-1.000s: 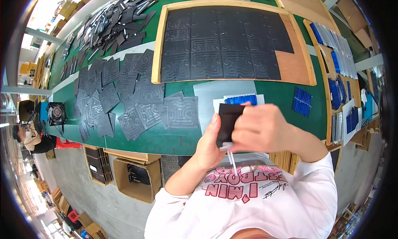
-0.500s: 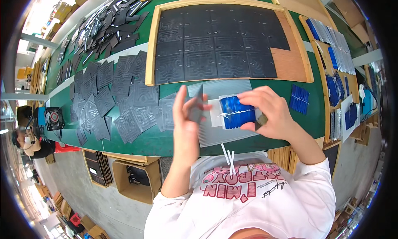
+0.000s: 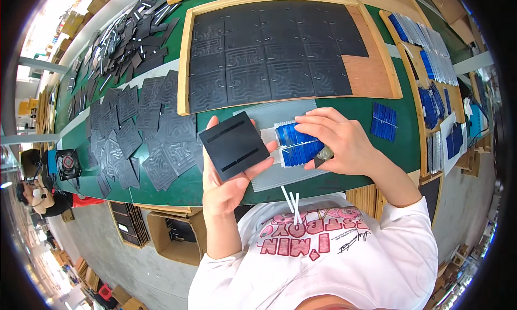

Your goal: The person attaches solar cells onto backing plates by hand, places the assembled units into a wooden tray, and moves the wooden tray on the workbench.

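My left hand holds a flat black square plate with two narrow slots, tilted up over the near edge of the green bench. My right hand rests its fingers on a small stack of blue cell strips lying on a grey ribbed mat. A small dark object sits under the right thumb. Two white strips hang at my chest.
A wooden-framed tray holds rows of black embossed squares behind the mat. Loose black squares spread to the left. More blue strips and racks of blue and grey pieces lie right. Cardboard boxes stand below the bench; another person sits far left.
The hands have come apart from my chest. The left hand turned the black plate flat-side up on the left; the right hand came down onto the blue strips on the mat.
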Available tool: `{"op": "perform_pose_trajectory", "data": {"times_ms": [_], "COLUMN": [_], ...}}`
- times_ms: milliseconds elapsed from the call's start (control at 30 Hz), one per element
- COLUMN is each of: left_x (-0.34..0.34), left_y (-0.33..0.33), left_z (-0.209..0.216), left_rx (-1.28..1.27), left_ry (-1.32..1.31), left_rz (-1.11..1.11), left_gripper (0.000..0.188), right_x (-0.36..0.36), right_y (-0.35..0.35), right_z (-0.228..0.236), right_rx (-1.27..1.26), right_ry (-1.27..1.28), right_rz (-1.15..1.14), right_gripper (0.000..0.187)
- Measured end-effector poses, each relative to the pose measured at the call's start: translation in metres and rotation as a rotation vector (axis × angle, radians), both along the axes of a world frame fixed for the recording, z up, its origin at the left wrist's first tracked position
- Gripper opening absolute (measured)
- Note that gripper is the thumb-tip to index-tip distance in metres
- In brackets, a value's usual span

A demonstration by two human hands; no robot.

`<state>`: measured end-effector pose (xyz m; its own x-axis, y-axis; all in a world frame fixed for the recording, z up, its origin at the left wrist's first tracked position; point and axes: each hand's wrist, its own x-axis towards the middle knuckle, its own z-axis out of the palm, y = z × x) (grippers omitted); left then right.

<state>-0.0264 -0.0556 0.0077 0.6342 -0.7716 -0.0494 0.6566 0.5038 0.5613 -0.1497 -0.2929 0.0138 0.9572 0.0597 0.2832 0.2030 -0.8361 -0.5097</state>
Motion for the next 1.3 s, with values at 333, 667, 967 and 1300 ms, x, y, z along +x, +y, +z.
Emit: {"op": "perform_pose_trajectory", "data": {"times_ms": [333, 667, 967, 1300], "left_x": [-0.001, -0.008, -0.030, -0.030], "left_y": [-0.002, -0.010, -0.035, -0.037], "left_z": [-0.002, -0.010, -0.007, -0.003], "left_rx": [0.143, 0.259, 0.216, 0.242], "left_ry": [-0.110, -0.219, -0.262, -0.285], "left_rz": [0.092, 0.091, -0.142, -0.192], "left_gripper": [0.105, 0.102, 0.106, 0.106], "right_x": [0.000, 0.001, 0.012, 0.014], "right_y": [-0.001, -0.003, 0.009, 0.011], "right_z": [-0.002, 0.024, 0.036, 0.032], "right_rx": [0.021, 0.202, 0.232, 0.214], "right_ry": [-0.020, -0.163, -0.250, -0.245], "right_rz": [0.007, 0.017, 0.086, 0.068], "right_gripper": [0.068, 0.067, 0.068, 0.067]}}
